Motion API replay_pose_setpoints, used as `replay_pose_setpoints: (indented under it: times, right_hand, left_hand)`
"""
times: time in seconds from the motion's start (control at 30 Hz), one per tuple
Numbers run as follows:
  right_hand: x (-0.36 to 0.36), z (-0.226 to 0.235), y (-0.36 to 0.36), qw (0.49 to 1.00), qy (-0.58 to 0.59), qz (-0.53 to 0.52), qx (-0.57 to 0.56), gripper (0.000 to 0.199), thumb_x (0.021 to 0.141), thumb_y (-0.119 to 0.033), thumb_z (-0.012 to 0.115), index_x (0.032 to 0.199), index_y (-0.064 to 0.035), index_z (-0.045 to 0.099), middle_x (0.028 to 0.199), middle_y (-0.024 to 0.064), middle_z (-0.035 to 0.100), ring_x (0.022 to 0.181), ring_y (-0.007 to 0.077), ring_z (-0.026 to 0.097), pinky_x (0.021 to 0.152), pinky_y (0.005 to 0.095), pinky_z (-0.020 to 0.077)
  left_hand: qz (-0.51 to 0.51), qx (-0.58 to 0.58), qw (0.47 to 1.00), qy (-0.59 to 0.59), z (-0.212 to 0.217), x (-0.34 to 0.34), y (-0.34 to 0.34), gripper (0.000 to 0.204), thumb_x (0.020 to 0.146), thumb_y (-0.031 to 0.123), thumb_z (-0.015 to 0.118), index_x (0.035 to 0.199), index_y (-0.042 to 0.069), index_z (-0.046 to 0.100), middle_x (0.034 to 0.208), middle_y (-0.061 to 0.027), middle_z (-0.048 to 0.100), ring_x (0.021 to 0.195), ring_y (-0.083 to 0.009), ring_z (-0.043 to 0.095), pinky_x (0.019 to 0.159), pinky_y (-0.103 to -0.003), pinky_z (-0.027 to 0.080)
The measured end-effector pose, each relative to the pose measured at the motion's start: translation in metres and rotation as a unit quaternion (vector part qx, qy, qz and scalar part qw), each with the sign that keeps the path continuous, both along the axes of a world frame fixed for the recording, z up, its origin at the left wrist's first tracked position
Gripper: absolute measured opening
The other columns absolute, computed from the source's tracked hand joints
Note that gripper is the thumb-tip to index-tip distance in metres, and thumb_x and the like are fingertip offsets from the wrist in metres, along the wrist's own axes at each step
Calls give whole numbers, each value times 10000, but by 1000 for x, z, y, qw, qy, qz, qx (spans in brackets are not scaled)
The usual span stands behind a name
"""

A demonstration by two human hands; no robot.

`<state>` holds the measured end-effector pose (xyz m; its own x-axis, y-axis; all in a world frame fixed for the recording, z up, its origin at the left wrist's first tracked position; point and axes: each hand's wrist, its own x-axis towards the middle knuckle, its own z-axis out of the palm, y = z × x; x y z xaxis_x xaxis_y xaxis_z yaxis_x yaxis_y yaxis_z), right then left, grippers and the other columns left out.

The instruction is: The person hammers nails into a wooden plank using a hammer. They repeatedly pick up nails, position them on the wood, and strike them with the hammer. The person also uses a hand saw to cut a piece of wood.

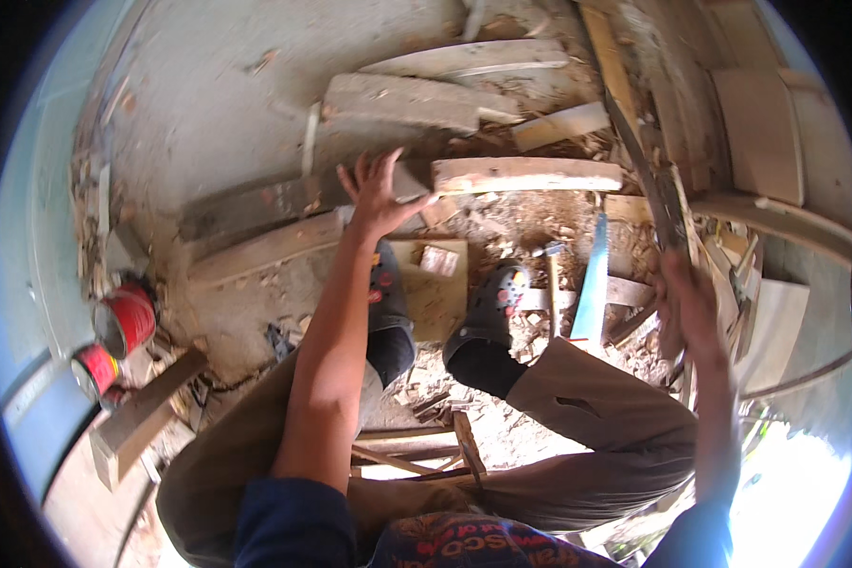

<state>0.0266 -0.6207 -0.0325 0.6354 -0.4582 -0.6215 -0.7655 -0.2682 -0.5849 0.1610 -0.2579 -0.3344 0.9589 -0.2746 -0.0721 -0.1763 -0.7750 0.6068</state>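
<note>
My left hand (pixel 379 199) is open, its fingers spread over a dark weathered beam (pixel 256 208). Its thumb points at the near left end of a short, pale plank (pixel 530 174); whether it touches the plank I cannot tell. My right hand (pixel 686 303), smeared by motion, is closed around the lower end of a long, dark, slightly curved piece (pixel 648 175), whose kind is unclear. Between the right hand and my feet lie a hammer (pixel 553 289) with a light handle and a handsaw (pixel 593 275) with a bluish blade.
Wood chips and offcuts cover the ground around my shoes (pixel 497 293). Several boards (pixel 402 99) lie beyond the pale plank. Two red cans (pixel 125 320) and a wood block (pixel 142 417) are at the left. Flat panels (pixel 757 133) lean at the right.
</note>
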Motion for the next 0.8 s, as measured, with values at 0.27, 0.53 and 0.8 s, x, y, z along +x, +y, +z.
replay_pose_setpoints:
  times: [0.27, 0.53, 0.8]
  right_hand:
    - [-44, -141, -97, 967, -73, 5, -245, 310, 992, -335, 603, 1108, -48, 598, 895, 210, 671, 823, 373, 655, 770, 444, 523]
    - [-113, -273, -94, 904, -149, -6, -400, 514, 926, -250, 709, 1331, -5, 510, 1161, 267, 623, 1038, 457, 616, 892, 500, 499]
    - [-42, -258, -140, 874, -230, 112, -412, 451, 952, -355, 686, 1257, -29, 616, 1272, 194, 589, 1195, 365, 588, 1003, 433, 483]
  left_hand:
    - [-38, 81, 995, -53, 5, 0, -12, 1112, 692, 597, 826, 1566, 134, 318, 1588, -176, 358, 1510, -415, 218, 1137, -758, 17]
    - [-133, -40, 990, -5, 9, 13, -13, 952, 711, 454, 870, 1496, 119, 449, 1516, -132, 492, 1457, -356, 380, 1168, -728, 64]
    - [-85, 2, 996, 35, 3, 15, -20, 865, 718, 441, 870, 1430, 98, 517, 1466, -178, 524, 1400, -362, 448, 1168, -727, 86]
